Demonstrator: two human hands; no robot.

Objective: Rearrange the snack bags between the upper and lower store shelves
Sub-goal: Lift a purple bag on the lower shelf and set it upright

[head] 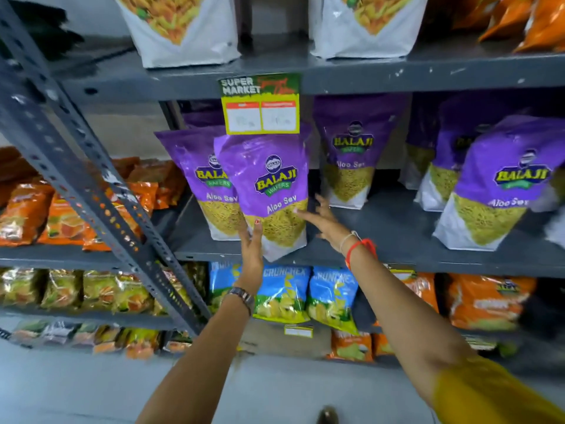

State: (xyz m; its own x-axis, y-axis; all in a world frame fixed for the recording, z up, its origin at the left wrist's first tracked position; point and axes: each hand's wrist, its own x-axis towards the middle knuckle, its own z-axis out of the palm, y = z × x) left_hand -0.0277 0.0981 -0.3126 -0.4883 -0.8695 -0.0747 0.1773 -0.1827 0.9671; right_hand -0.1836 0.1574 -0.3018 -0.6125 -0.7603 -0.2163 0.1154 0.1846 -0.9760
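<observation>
A purple Balaji Aloo Sev bag [269, 185] stands tilted at the front edge of the grey middle shelf [397, 228]. My left hand [252, 252] grips its lower left corner from below. My right hand [321, 220] presses its fingers against the bag's right side. A second Aloo Sev bag [198, 179] stands right behind it on the left. More purple bags stand to the right: one [351, 160] at the back and one [498, 185] at the front. Blue Crunchex bags [284, 292] fill the lower shelf under my hands.
A yellow supermarket price tag [261, 102] hangs from the upper shelf edge above the held bag. White snack bags [180, 26] stand on the upper shelf. A slanted grey steel upright [91, 179] crosses at left, with orange bags [61, 218] beyond it. Orange bags [486, 301] lie at lower right.
</observation>
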